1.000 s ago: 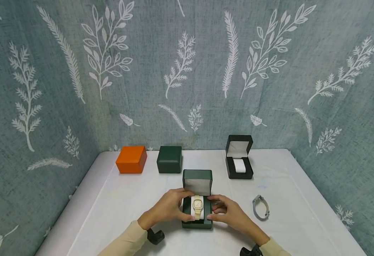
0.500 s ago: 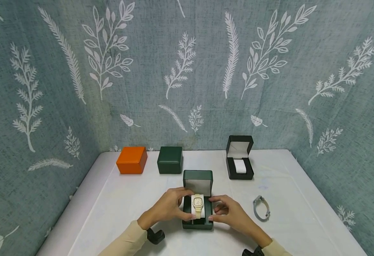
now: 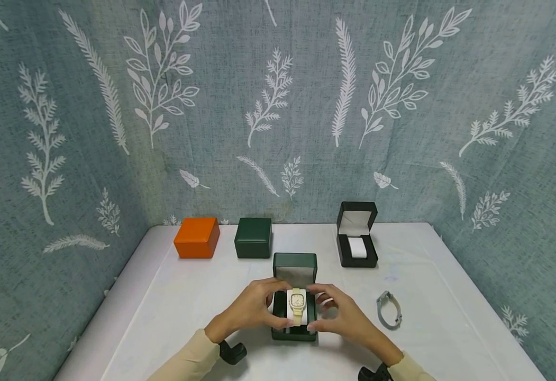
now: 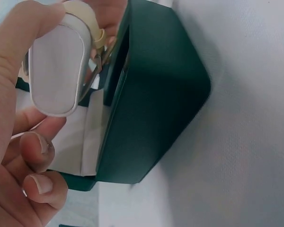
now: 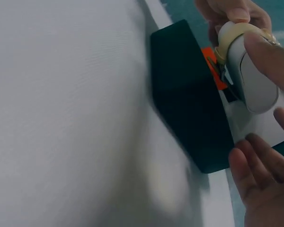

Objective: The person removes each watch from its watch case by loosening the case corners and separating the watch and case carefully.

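Observation:
A white watch cushion (image 4: pixel 57 68) with a cream-strapped wristwatch (image 3: pixel 297 301) wrapped round it is held just above an opened green watch box (image 3: pixel 294 335). My left hand (image 3: pixel 258 306) pinches the cushion's left side, thumb at the near end and forefinger at the far end. On the other side, my right hand (image 3: pixel 337 313) holds it between thumb and forefinger; the other fingers curve beside the box. The strap's buckle (image 4: pixel 98 61) dangles loose under the cushion in the left wrist view. The box's lid (image 3: pixel 294 264) stands upright behind.
An orange box (image 3: pixel 196 238) and a closed green box (image 3: pixel 252 238) stand at the back left. At the back right is an open black watch box (image 3: pixel 356 254) with a white cushion. A grey watch (image 3: pixel 389 310) lies on the white table (image 3: pixel 439 312) to the right.
The cushion with its watch has risen out of the green box and shifted slightly right. My right hand has moved from the box's right edge onto the cushion.

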Tool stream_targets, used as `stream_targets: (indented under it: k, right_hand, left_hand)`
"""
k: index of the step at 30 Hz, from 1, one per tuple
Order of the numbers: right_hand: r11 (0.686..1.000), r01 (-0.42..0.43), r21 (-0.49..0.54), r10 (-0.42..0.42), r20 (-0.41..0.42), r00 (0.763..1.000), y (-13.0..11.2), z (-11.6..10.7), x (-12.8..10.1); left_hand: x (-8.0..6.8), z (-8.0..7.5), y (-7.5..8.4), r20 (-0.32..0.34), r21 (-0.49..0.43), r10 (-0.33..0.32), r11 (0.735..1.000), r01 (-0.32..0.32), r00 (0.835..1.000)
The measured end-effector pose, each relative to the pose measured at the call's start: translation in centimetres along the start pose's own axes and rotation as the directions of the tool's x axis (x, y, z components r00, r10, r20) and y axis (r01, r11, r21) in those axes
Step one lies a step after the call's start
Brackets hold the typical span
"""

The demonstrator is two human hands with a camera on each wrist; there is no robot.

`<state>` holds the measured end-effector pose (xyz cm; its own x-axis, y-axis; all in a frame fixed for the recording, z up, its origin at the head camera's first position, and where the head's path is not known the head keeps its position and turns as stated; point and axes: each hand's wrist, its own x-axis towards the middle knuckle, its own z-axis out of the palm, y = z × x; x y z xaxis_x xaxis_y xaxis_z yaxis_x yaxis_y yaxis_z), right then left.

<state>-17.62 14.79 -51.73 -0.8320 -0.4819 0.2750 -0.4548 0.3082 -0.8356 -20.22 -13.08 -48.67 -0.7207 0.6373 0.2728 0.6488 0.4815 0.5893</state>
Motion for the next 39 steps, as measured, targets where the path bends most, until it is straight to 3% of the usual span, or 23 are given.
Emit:
stream_targets:
  k: [7, 15, 22, 32, 39]
  right_hand:
    - [1.0, 0.019, 0.013, -0.02, 0.062, 0.998, -0.5, 0.4, 0.6]
    - [1.0, 0.004, 0.027, -0.006, 0.067, 0.998, -0.9, 0.6, 0.8]
    - [0.996, 0.032, 0.088, -0.038, 0.062, 0.997, -0.7, 0.8, 1.1]
    - [0.984, -0.004, 0.177, -0.01, 0.079, 0.997, -0.7, 1.0, 1.3]
    - [0.974, 0.046, 0.221, -0.061, 0.064, 0.996, -0.8, 1.3, 1.2]
  left_hand:
    - [0.1, 0.2, 0.3, -0.009, -0.022, 0.031, 0.999, -0.032, 0.999]
    - [0.4, 0.5, 0.5, 0.013, -0.129, 0.026, 0.991, -0.024, 1.0]
    - [0.5, 0.7, 0.5, -0.014, -0.185, 0.009, 0.983, -0.011, 1.0]
    - [0.6, 0.9, 0.4, -0.025, -0.273, 0.017, 0.962, -0.023, 1.0]
    - [0.6, 1.0, 0.3, -0.031, -0.333, 0.037, 0.942, -0.045, 0.999]
